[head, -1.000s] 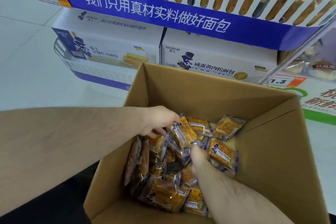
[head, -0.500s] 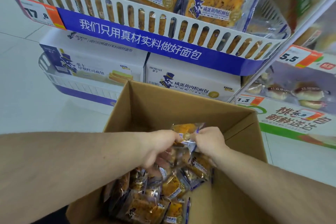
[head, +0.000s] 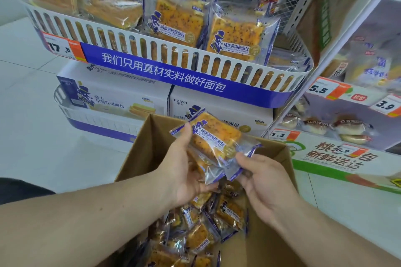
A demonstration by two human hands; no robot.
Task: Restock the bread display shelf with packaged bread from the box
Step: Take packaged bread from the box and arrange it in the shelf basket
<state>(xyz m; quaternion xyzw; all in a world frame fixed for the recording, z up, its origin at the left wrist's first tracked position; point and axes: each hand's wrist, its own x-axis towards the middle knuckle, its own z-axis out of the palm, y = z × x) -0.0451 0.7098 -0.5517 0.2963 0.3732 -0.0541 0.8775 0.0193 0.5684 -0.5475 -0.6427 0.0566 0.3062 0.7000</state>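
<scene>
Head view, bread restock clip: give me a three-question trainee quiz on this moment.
1. True or false: both hands hold the bread packets above the cardboard box.
2. Multiple choice: the left hand grips the packets at A) their left side, B) their right corner, C) not at all.
3. Fill in: the orange price tag on the basket shelf reads 17.__.

Key: 1 true; 2 A, the right hand pinches the lower right corner; 3 8.
</scene>
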